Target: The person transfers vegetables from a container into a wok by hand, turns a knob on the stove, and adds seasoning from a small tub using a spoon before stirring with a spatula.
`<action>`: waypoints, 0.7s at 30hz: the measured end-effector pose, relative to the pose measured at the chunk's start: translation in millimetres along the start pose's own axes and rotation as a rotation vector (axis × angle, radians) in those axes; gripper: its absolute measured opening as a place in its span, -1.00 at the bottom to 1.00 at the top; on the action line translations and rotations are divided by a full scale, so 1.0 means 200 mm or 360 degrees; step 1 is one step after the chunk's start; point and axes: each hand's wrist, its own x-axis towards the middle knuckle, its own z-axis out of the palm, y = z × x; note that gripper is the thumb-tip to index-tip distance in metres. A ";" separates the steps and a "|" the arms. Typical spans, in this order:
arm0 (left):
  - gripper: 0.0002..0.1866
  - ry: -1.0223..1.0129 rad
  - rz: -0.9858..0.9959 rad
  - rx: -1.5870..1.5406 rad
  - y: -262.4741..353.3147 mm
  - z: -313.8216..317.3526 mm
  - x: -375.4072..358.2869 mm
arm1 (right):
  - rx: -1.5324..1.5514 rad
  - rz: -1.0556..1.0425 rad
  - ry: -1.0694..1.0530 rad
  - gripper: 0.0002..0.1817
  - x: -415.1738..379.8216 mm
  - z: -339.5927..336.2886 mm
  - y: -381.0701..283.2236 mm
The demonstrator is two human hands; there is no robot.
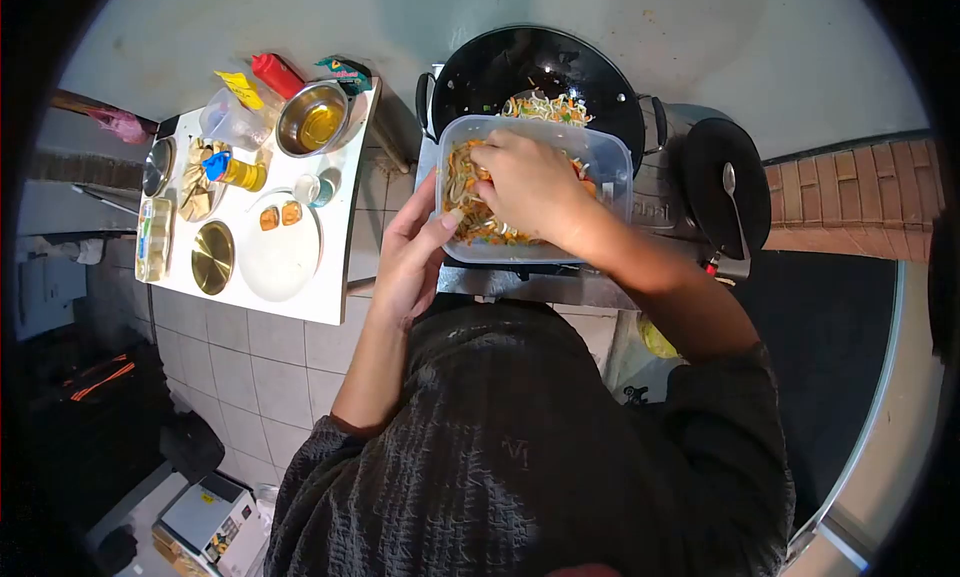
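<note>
The tub (617,167) is held at left by the left hand (410,249); the right hand (532,182) is dipped into vegetables (466,203), its grip hidden.

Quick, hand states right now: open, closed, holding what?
Left hand: holding the clear plastic container by its side.
Right hand: fingers curled in the shredded vegetable mix; whether it grips any cannot be told.

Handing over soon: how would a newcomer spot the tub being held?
Start at the big black wok, top centre. In front of it, the left hand holds the tub, with the right hand over its food. Unlike the round wok, it's rectangular and clear.
</note>
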 end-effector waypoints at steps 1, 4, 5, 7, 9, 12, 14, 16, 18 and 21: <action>-0.32 0.0000 -0.0016 0.0003 0.00 -0.01 0.00 | 0.0010 0.0020 0.0008 -0.78 0.00 0.01 0.00; -0.32 0.0001 -0.0038 0.0091 0.03 -0.03 0.02 | -0.0122 0.0086 -0.0010 -0.81 0.03 0.04 0.01; -0.32 -0.0004 -0.0040 0.0087 0.03 -0.03 0.02 | -0.0127 0.0090 -0.0010 -0.81 0.02 0.04 0.00; -0.32 0.0005 -0.0069 0.0116 0.04 -0.04 0.04 | -0.0106 0.0122 0.0073 -0.83 0.02 0.03 -0.02; -0.32 -0.0012 -0.0072 0.0081 0.05 -0.04 0.05 | -0.0127 0.0180 0.0059 -0.83 0.03 0.04 -0.02; -0.32 -0.0034 -0.0092 0.0020 0.06 -0.05 0.06 | -0.0123 0.0205 0.0088 -0.83 0.03 0.05 0.00; -0.32 -0.0047 -0.0101 -0.0008 0.06 -0.07 0.07 | -0.0104 0.0168 0.0137 -0.83 0.04 0.02 -0.01; -0.32 -0.0041 -0.0096 0.0019 0.07 -0.08 0.09 | 0.0065 0.0313 0.0067 -0.83 0.04 -0.03 -0.03; -0.32 -0.0040 -0.0093 0.0022 0.09 -0.07 0.10 | 0.0107 0.0269 0.0092 -0.83 0.06 -0.03 0.01; -0.33 -0.0047 -0.0098 0.0007 0.10 -0.06 0.11 | 0.0223 0.0258 0.0127 -0.82 0.05 -0.07 0.02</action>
